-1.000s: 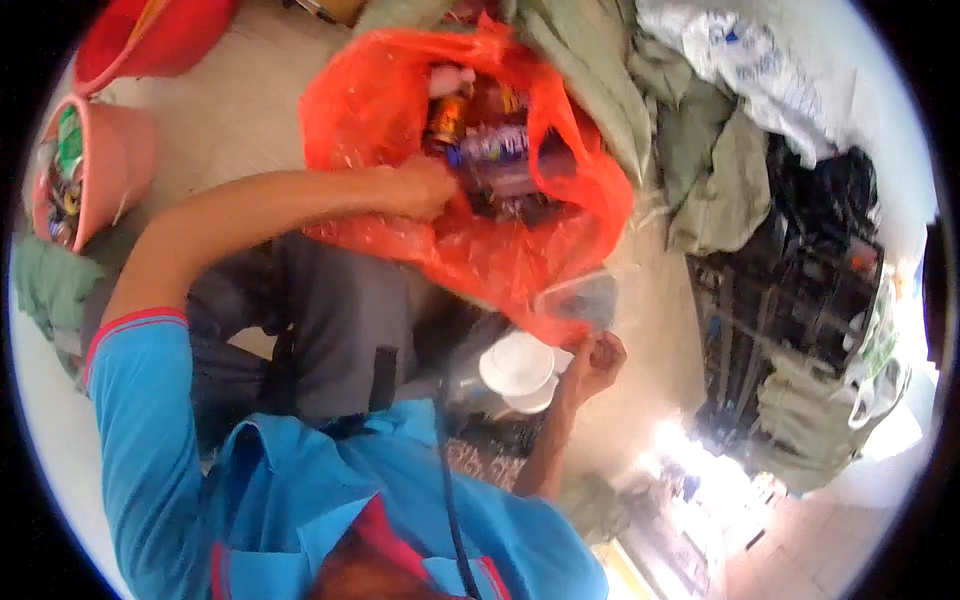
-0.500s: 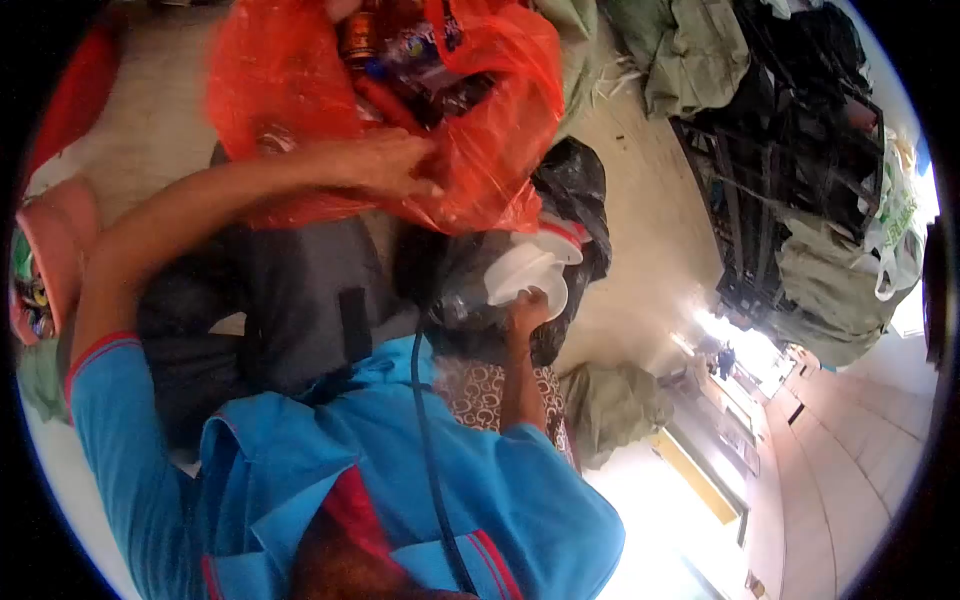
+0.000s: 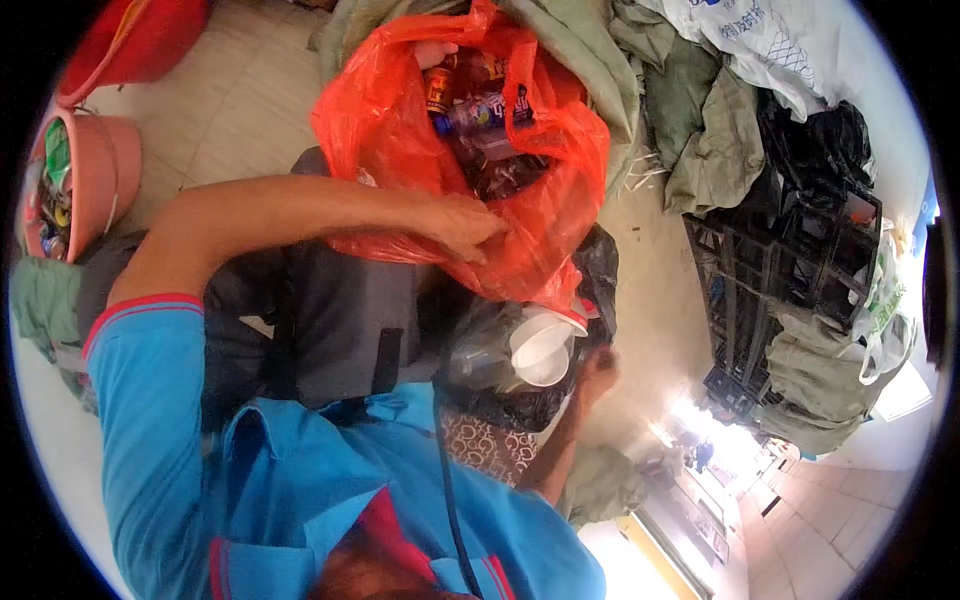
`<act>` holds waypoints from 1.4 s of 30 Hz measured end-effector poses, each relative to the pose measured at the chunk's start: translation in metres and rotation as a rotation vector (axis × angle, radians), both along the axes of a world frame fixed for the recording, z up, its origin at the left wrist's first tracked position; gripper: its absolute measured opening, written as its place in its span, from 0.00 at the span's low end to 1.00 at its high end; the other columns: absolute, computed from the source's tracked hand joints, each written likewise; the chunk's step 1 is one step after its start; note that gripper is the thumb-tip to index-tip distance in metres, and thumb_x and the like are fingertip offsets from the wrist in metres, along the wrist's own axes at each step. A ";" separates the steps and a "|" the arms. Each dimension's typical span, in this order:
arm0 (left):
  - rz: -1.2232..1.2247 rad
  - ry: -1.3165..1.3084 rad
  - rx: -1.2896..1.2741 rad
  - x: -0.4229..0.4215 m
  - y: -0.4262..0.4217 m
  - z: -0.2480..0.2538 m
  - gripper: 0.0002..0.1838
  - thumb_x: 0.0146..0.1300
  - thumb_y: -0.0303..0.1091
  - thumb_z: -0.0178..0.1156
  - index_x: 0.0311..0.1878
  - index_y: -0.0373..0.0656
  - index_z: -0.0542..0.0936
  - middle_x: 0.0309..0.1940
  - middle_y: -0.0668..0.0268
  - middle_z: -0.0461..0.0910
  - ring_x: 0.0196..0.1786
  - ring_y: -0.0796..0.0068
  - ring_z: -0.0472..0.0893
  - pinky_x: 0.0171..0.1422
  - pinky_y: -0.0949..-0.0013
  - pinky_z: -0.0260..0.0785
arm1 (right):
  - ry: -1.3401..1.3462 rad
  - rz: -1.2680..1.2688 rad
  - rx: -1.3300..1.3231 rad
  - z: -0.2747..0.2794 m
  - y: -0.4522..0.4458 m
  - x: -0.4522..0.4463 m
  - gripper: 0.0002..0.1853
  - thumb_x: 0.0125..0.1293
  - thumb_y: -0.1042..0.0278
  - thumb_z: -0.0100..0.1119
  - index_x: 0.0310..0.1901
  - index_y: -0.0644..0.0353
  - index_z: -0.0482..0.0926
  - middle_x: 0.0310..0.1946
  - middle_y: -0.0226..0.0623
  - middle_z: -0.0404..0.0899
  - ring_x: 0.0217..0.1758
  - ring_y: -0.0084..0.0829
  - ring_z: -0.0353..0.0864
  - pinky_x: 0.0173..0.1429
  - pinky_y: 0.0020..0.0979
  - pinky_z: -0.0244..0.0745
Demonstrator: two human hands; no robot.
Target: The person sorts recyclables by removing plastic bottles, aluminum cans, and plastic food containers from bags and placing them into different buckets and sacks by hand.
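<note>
Right hand [image 3: 598, 376] had moved off the white bowls [image 3: 543, 347], its grip too blurred to tell. Left hand [image 3: 463, 228] touched the red bag [image 3: 556, 215]; whether it pinched, I couldn't tell.

Worn clothing: bright blue short-sleeved shirt [image 3: 330, 470], cloth plain and creased. Left sleeve [image 3: 150, 430]: hem edged by red band [image 3: 140, 318], thin red line running parallel above it. Right sleeve [image 3: 550, 545]: plain blue where visible. Collar [image 3: 270, 568]: same blue, ends trimmed with narrow red stripes. Neck opening: reddish-pink facing [image 3: 385, 525], wedge-shaped. Cable [image 3: 452, 500]: black, slender, lying lengthwise over shirt front. Trousers [image 3: 340, 320]: dark grey, bearing black rectangular patch [image 3: 388, 360]. Left hand [image 3: 462, 228], right hand [image 3: 597, 374]: bare.
</note>
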State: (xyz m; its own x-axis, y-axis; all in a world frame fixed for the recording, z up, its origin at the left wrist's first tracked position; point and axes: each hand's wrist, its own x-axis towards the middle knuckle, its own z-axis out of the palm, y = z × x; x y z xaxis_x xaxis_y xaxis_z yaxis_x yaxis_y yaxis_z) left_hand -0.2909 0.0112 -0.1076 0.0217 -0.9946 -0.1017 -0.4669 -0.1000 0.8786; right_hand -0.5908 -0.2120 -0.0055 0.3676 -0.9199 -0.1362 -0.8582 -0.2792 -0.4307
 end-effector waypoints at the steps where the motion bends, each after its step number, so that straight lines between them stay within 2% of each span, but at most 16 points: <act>1: 0.003 0.000 0.001 -0.001 -0.003 0.003 0.29 0.56 0.43 0.62 0.55 0.34 0.70 0.39 0.42 0.79 0.44 0.43 0.79 0.48 0.48 0.70 | -0.170 0.042 0.017 0.027 0.023 0.049 0.14 0.60 0.68 0.62 0.44 0.67 0.79 0.34 0.40 0.82 0.32 0.29 0.82 0.34 0.29 0.77; 3: -0.079 -0.040 0.122 -0.004 -0.008 0.010 0.29 0.55 0.43 0.62 0.55 0.35 0.69 0.41 0.43 0.78 0.44 0.43 0.79 0.48 0.48 0.71 | -0.522 0.189 0.148 0.048 0.059 0.131 0.13 0.64 0.67 0.58 0.46 0.66 0.78 0.38 0.38 0.82 0.34 0.27 0.81 0.35 0.26 0.77; 5: -0.054 -0.035 0.045 -0.016 -0.006 0.004 0.29 0.53 0.43 0.61 0.55 0.35 0.70 0.40 0.44 0.79 0.45 0.45 0.79 0.48 0.49 0.71 | -0.372 0.576 0.236 0.031 0.081 0.192 0.13 0.64 0.67 0.59 0.45 0.67 0.78 0.38 0.40 0.82 0.35 0.28 0.82 0.40 0.26 0.77; 6: -0.041 -0.038 0.007 -0.023 -0.011 -0.010 0.29 0.53 0.43 0.61 0.54 0.34 0.70 0.40 0.45 0.79 0.45 0.45 0.79 0.48 0.49 0.71 | -0.176 0.887 0.227 0.029 0.105 0.229 0.15 0.64 0.64 0.58 0.47 0.64 0.79 0.41 0.41 0.82 0.43 0.31 0.81 0.50 0.30 0.76; 9: -0.183 -0.152 -0.173 -0.040 -0.030 -0.061 0.28 0.53 0.43 0.59 0.53 0.33 0.70 0.37 0.44 0.79 0.43 0.45 0.80 0.48 0.50 0.71 | 0.119 0.944 0.248 -0.055 0.101 0.285 0.17 0.61 0.61 0.61 0.40 0.70 0.79 0.39 0.44 0.82 0.37 0.34 0.82 0.46 0.33 0.75; 14: 0.120 -0.063 0.051 -0.014 0.000 -0.001 0.35 0.55 0.47 0.57 0.63 0.39 0.62 0.35 0.44 0.79 0.39 0.42 0.79 0.43 0.44 0.71 | 0.015 0.960 -0.061 -0.121 0.058 0.338 0.18 0.61 0.61 0.62 0.43 0.69 0.78 0.40 0.43 0.82 0.39 0.35 0.81 0.47 0.34 0.74; 17: 0.041 -0.125 0.053 -0.003 -0.004 -0.004 0.30 0.56 0.47 0.57 0.57 0.38 0.69 0.32 0.44 0.79 0.38 0.43 0.80 0.41 0.45 0.71 | 0.042 0.959 -0.082 -0.157 0.041 0.358 0.18 0.60 0.61 0.62 0.44 0.69 0.78 0.41 0.43 0.82 0.40 0.36 0.81 0.48 0.34 0.74; 22: -0.071 -0.211 0.158 0.056 -0.003 0.011 0.20 0.54 0.47 0.60 0.31 0.34 0.81 0.25 0.47 0.80 0.32 0.47 0.81 0.35 0.51 0.73 | 0.005 0.991 0.142 -0.187 0.030 0.336 0.20 0.60 0.61 0.63 0.47 0.68 0.77 0.42 0.42 0.81 0.42 0.37 0.81 0.50 0.34 0.73; 23: 0.105 -0.264 0.159 0.066 0.000 0.014 0.21 0.53 0.48 0.61 0.31 0.34 0.81 0.25 0.47 0.80 0.32 0.48 0.81 0.35 0.51 0.73 | -0.029 0.995 0.223 -0.190 0.027 0.326 0.20 0.60 0.61 0.63 0.48 0.68 0.76 0.42 0.42 0.81 0.42 0.37 0.81 0.50 0.35 0.73; 24: 0.280 -0.317 0.158 0.078 0.003 0.016 0.22 0.53 0.50 0.62 0.31 0.35 0.82 0.26 0.48 0.80 0.32 0.50 0.81 0.35 0.52 0.73 | -0.077 0.992 0.293 -0.190 0.027 0.312 0.21 0.60 0.61 0.63 0.48 0.68 0.76 0.43 0.41 0.81 0.43 0.38 0.80 0.50 0.35 0.73; 26: 0.246 -0.323 0.336 0.118 0.008 0.015 0.21 0.49 0.48 0.63 0.39 0.39 0.83 0.38 0.52 0.82 0.42 0.55 0.82 0.44 0.53 0.74 | -0.154 0.995 0.327 -0.179 0.024 0.296 0.22 0.59 0.61 0.63 0.50 0.68 0.76 0.43 0.41 0.81 0.44 0.38 0.80 0.51 0.35 0.73; 30: 0.509 -0.422 0.494 0.159 0.026 -0.013 0.19 0.51 0.43 0.63 0.42 0.40 0.81 0.39 0.51 0.81 0.45 0.53 0.81 0.46 0.53 0.74 | -0.235 1.012 0.108 -0.098 0.029 0.292 0.26 0.58 0.61 0.65 0.53 0.70 0.72 0.44 0.40 0.80 0.43 0.35 0.80 0.50 0.33 0.73; 32: 0.563 -0.433 0.381 0.168 0.033 -0.062 0.20 0.49 0.42 0.64 0.44 0.40 0.80 0.40 0.52 0.81 0.46 0.53 0.81 0.47 0.54 0.74 | -0.219 0.771 0.444 -0.042 0.039 0.280 0.26 0.56 0.63 0.66 0.52 0.72 0.73 0.43 0.41 0.79 0.44 0.30 0.78 0.52 0.30 0.72; 35: 0.569 -0.586 0.279 0.177 0.027 -0.109 0.23 0.49 0.44 0.66 0.46 0.41 0.78 0.46 0.52 0.78 0.49 0.53 0.79 0.51 0.54 0.73 | -0.367 0.592 0.587 0.031 0.055 0.247 0.26 0.57 0.62 0.64 0.52 0.72 0.72 0.42 0.45 0.80 0.44 0.32 0.80 0.49 0.31 0.74; 38: 0.547 -0.516 0.237 0.177 0.017 -0.129 0.25 0.50 0.45 0.66 0.49 0.41 0.76 0.47 0.52 0.78 0.50 0.52 0.78 0.52 0.54 0.72 | -0.325 0.355 0.676 0.063 0.030 0.189 0.27 0.54 0.63 0.68 0.51 0.73 0.73 0.40 0.43 0.80 0.41 0.32 0.79 0.48 0.31 0.74; 42: 0.561 -0.513 0.222 0.182 0.020 -0.136 0.28 0.52 0.46 0.65 0.53 0.41 0.74 0.48 0.51 0.77 0.51 0.51 0.78 0.53 0.54 0.71 | -0.346 0.093 0.423 0.037 -0.015 0.061 0.25 0.54 0.64 0.67 0.49 0.73 0.75 0.39 0.42 0.80 0.40 0.30 0.78 0.47 0.31 0.73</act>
State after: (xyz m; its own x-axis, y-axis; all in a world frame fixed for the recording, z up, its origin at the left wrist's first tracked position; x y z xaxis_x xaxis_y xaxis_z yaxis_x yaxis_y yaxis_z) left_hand -0.1088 0.0309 -0.2436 0.6121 -0.7786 -0.1379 -0.6358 -0.5883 0.4996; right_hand -0.5300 -0.2267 0.0316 0.5337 -0.7726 -0.3439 -0.6268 -0.0883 -0.7742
